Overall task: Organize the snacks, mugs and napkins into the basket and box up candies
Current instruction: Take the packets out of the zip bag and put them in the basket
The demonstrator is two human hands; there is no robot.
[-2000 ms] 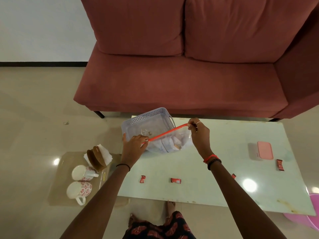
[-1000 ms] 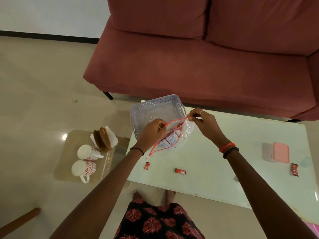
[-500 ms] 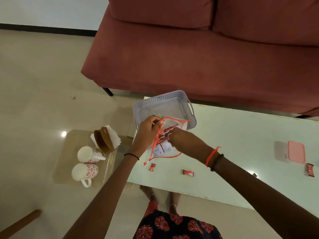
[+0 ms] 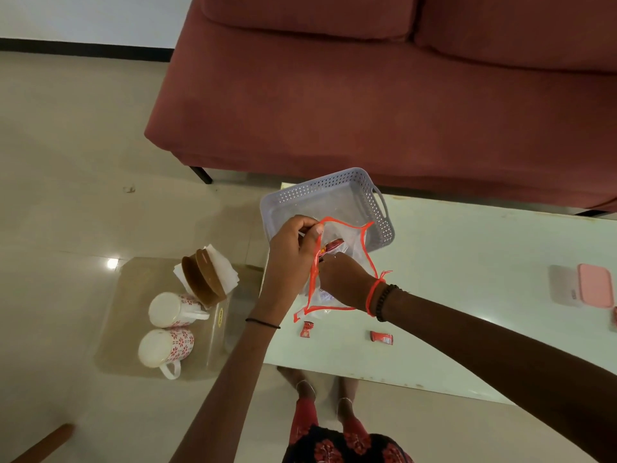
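Observation:
A clear zip bag [image 4: 347,238] with a red rim hangs open over the near edge of the grey perforated basket [image 4: 334,192]. My left hand [image 4: 290,252] pinches the bag's rim. My right hand [image 4: 344,282] reaches inside the bag, its fingers hidden among red snack packets [image 4: 332,245]. Two red candies [image 4: 307,329] [image 4: 381,337] lie on the pale table [image 4: 467,279] near its front edge. A pink candy box [image 4: 596,290] with its lid [image 4: 564,287] beside it sits at the right. Two patterned mugs [image 4: 172,310] [image 4: 165,347] and white napkins in a brown holder [image 4: 208,279] stand on a low glass side table [image 4: 213,362].
A red sofa [image 4: 367,95] stands behind the table. Another red candy [image 4: 614,317] shows at the right edge. My feet [image 4: 320,389] are on the tiled floor below the table's front edge. A wooden leg [image 4: 43,442] pokes in at bottom left.
The bag was stretched shut between both hands, then opened. My right hand let go of the rim and went into the bag. The view tilted down and left.

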